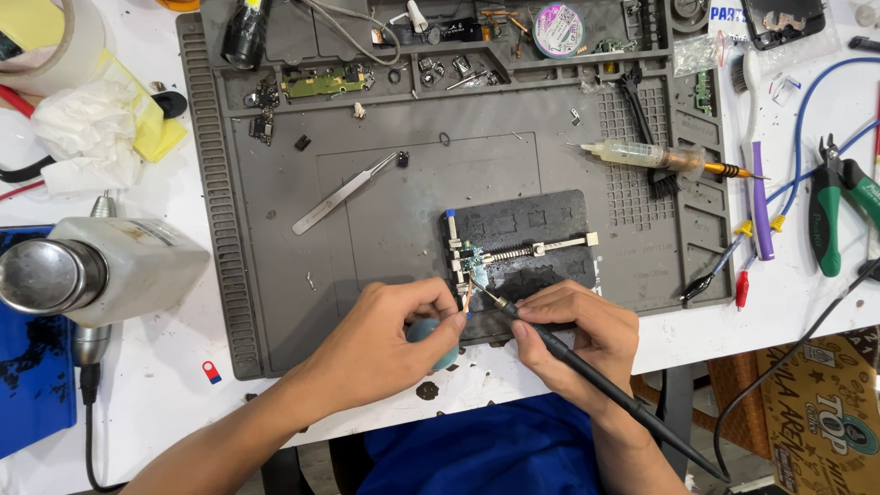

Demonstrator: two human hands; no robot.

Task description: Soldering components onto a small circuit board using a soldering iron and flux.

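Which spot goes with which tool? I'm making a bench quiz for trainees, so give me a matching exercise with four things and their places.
Things:
1. tweezers
2. syringe
3. soldering iron
4. green pliers

Places:
A. in the right hand
B. off the mat, on the white table at right
C. lying on the mat, left of centre
D. on the mat's upper right part

Pairs: 1-C, 2-D, 3-A, 4-B

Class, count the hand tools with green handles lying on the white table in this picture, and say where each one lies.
1: a pair of green-handled cutters lies on the white table at the right edge, right of the grey mat. Others may lie outside the view.
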